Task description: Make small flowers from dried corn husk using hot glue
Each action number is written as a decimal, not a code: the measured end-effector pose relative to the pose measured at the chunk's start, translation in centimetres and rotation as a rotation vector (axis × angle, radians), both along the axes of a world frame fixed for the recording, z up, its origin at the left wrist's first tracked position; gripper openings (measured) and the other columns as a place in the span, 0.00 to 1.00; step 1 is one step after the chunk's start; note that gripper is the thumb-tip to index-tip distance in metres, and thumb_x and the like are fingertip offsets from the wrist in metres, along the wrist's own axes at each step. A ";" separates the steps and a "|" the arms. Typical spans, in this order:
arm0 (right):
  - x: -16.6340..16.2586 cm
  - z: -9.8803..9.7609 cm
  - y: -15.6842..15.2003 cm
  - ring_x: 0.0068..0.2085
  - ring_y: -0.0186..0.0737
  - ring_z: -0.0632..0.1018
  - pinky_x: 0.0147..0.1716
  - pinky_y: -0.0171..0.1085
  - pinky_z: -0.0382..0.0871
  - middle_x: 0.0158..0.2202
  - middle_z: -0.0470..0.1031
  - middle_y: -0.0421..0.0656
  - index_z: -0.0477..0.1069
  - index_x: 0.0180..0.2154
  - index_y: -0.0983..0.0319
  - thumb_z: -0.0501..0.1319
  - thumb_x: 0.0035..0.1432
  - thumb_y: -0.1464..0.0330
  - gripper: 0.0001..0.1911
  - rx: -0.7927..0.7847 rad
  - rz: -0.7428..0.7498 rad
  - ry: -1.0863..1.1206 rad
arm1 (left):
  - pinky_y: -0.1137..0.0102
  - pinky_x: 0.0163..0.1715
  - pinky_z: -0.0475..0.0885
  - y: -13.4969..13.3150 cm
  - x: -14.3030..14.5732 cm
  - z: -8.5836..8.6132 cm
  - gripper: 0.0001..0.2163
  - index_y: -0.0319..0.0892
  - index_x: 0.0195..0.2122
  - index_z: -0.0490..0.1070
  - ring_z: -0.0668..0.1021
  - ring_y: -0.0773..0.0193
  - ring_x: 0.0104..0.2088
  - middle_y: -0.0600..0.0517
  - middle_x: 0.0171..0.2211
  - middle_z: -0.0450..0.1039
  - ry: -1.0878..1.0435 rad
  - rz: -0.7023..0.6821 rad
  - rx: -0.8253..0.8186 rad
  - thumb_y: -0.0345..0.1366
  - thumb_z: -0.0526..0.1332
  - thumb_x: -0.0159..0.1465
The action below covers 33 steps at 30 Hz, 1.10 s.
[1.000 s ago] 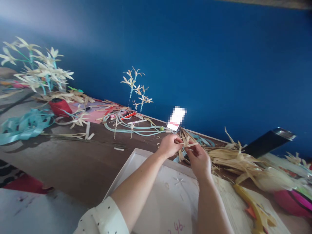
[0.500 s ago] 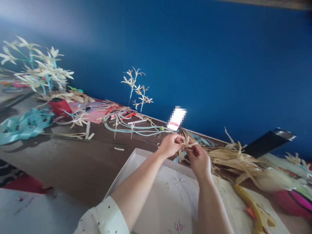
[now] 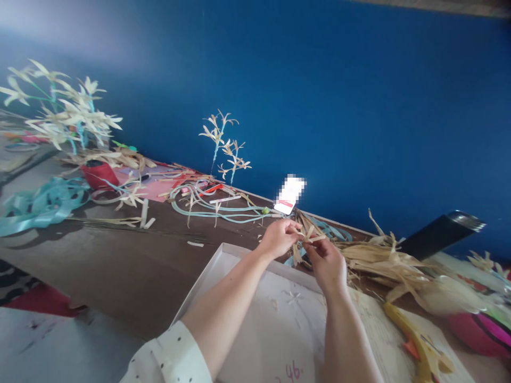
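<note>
The left hand (image 3: 279, 238) and right hand (image 3: 327, 260) both pinch a small husk piece (image 3: 308, 234), held just over the far rim of the white tray (image 3: 223, 268). Its longest strip seems to run left to right, with the pale tip pointing right. A small star-shaped cutting (image 3: 294, 296) lies in the tray.

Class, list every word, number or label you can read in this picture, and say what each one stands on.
"46." in pink handwriting on the white tray, near the bottom edge; a faint mark before it is unreadable.
White card with red band: blurred out, unreadable.
The husk piece pinched by the left hand and right hand bears no writing.
</note>
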State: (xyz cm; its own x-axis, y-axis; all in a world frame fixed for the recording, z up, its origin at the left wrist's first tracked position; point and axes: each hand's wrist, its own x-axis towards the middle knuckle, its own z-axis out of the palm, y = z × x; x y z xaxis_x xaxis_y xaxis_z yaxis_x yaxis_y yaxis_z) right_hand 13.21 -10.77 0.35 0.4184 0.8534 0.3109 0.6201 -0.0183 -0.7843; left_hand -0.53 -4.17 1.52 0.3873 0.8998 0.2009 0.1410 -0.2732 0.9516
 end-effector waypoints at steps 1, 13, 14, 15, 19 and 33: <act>0.0 -0.1 0.0 0.24 0.35 0.69 0.25 0.32 0.59 0.25 0.74 0.39 0.73 0.34 0.60 0.62 0.48 0.56 0.15 0.006 0.005 0.001 | 0.74 0.32 0.66 0.0 0.0 -0.1 0.15 0.39 0.41 0.73 0.75 0.67 0.29 0.51 0.30 0.76 -0.007 -0.002 -0.001 0.39 0.63 0.53; 0.6 -1.0 0.5 0.26 0.35 0.70 0.25 0.32 0.60 0.29 0.74 0.42 0.72 0.35 0.62 0.63 0.48 0.55 0.18 0.093 0.087 0.155 | 0.74 0.31 0.68 -0.5 0.2 0.3 0.15 0.37 0.41 0.73 0.77 0.65 0.32 0.47 0.34 0.77 -0.116 -0.031 -0.085 0.41 0.62 0.55; 0.6 -1.0 0.5 0.25 0.34 0.69 0.25 0.32 0.59 0.28 0.74 0.41 0.72 0.34 0.62 0.62 0.48 0.55 0.18 0.099 0.070 0.139 | 0.74 0.31 0.68 -0.6 0.2 0.4 0.15 0.38 0.41 0.72 0.77 0.65 0.31 0.47 0.33 0.77 -0.112 -0.042 -0.089 0.41 0.61 0.56; 0.6 -0.9 0.5 0.24 0.34 0.68 0.24 0.32 0.59 0.26 0.73 0.40 0.72 0.32 0.62 0.62 0.47 0.54 0.18 0.099 0.044 0.121 | 0.74 0.31 0.68 -0.7 0.2 0.5 0.16 0.38 0.42 0.72 0.77 0.65 0.31 0.48 0.33 0.77 -0.107 -0.053 -0.093 0.41 0.61 0.56; 0.4 -0.5 0.4 0.24 0.34 0.68 0.25 0.32 0.59 0.26 0.73 0.39 0.72 0.32 0.61 0.63 0.47 0.55 0.17 0.084 -0.008 0.115 | 0.73 0.34 0.68 -0.7 0.2 0.5 0.14 0.38 0.39 0.74 0.77 0.65 0.33 0.48 0.33 0.77 -0.084 -0.060 -0.066 0.40 0.63 0.54; -0.1 -0.1 0.2 0.22 0.33 0.67 0.24 0.32 0.59 0.23 0.70 0.38 0.71 0.30 0.62 0.63 0.47 0.55 0.16 0.080 0.025 0.141 | 0.73 0.32 0.68 -0.7 0.6 0.2 0.10 0.40 0.34 0.77 0.76 0.65 0.30 0.51 0.29 0.77 -0.038 0.014 -0.024 0.39 0.60 0.56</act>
